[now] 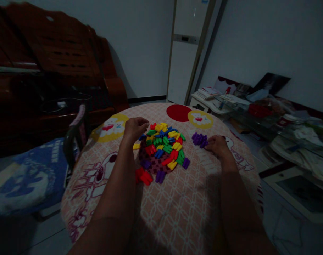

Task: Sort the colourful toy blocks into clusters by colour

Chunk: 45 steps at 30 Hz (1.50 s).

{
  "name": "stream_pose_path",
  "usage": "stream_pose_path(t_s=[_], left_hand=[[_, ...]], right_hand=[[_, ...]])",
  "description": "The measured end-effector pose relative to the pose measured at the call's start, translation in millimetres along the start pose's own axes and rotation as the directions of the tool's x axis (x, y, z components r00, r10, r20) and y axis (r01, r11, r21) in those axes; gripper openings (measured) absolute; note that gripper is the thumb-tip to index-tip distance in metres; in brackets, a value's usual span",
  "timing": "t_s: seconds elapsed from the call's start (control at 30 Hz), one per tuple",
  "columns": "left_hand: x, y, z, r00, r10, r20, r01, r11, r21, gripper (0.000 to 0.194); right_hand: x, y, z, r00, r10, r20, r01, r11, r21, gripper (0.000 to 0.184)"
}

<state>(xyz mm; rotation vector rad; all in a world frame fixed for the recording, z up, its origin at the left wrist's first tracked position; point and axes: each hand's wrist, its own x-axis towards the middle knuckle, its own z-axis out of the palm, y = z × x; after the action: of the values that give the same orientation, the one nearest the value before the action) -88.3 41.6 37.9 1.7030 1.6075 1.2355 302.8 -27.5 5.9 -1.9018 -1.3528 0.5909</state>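
Note:
Small plastic toy pieces in red, yellow, blue and green lie in a loose pile point(165, 141) on the round table. My left hand point(134, 128) is just above the pile's left edge, its fingers loosely bent and tips a little apart, with nothing visible between them. To the right of the pile sits a tight group of purple toy pieces point(200, 140). My right hand point(217, 146) rests at that group's right side, fingertips closed against a purple piece. A few purple pieces point(160, 176) and red pieces point(144, 176) lie at the pile's near edge.
A patterned cloth point(174, 212) covers the table. At the left stand a chair point(77, 134) with a blue cover and a wooden bench point(60, 53). A cluttered low cabinet point(259, 109) is on the right. Behind the table rises a tall white unit point(184, 63).

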Motion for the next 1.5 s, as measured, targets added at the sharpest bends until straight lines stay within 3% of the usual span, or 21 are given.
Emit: stream_pose_path(t_s=[0.23,0.5,0.77,0.97,1.07,1.13,1.2,1.27,1.33,1.4,1.5], left_hand=[[0.9,-2.5,1.6,1.0,0.015,0.02,-0.015,1.0,0.019,0.025],[-1.4,2.1,0.8,1.0,0.011,0.029,-0.012,0.999,0.042,0.026],[1.9,-5.3,1.3,0.999,0.035,0.04,-0.037,0.998,0.046,0.026],[3.1,-8.2,2.4,0.999,0.02,0.047,-0.023,0.998,0.06,0.027],[2.1,-7.3,1.9,0.999,0.01,0.04,-0.012,0.999,0.049,0.026],[1.2,-5.9,1.3,0.999,0.0,0.038,-0.001,0.999,0.045,0.026],[0.3,-4.4,1.0,0.999,-0.013,0.033,0.012,0.999,0.047,0.025],[-0.1,-3.6,1.0,0.999,-0.025,0.027,0.024,0.999,0.046,0.025],[0.0,-3.7,1.2,0.999,-0.028,0.024,0.028,0.999,0.037,0.025],[0.4,-4.4,1.1,0.999,-0.023,0.026,0.022,0.999,0.023,0.025],[1.0,-5.1,0.1,1.0,-0.011,0.027,0.011,1.0,0.011,0.024]], right_hand=[[-1.8,-3.7,7.0,0.991,0.097,0.095,-0.085,0.988,-0.125,0.023],[-4.9,-6.9,19.2,0.98,0.185,0.07,-0.192,0.974,0.121,0.044],[-8.1,-16.5,16.6,0.962,0.253,0.098,-0.271,0.914,0.301,0.044],[-13.4,-25.8,16.5,0.955,0.283,0.084,-0.295,0.893,0.341,0.042],[-15.2,-30.6,13.1,0.951,0.304,0.061,-0.308,0.911,0.275,0.039],[-16.7,-35.3,8.1,0.957,0.291,0.001,-0.288,0.948,0.138,0.034],[-19.9,-42.6,2.9,0.98,0.197,-0.031,-0.197,0.98,-0.019,0.025],[-25.8,-52.4,0.9,0.995,0.065,0.08,-0.053,0.989,-0.137,0.012],[-34.1,-63.6,4.7,0.95,-0.01,0.313,0.075,0.977,-0.199,0.008],[-43.4,-74.0,14.5,0.839,-0.008,0.543,0.169,0.954,-0.247,0.01],[-54.7,-85.2,33.1,0.699,0.013,0.715,0.305,0.899,-0.314,0.016]])
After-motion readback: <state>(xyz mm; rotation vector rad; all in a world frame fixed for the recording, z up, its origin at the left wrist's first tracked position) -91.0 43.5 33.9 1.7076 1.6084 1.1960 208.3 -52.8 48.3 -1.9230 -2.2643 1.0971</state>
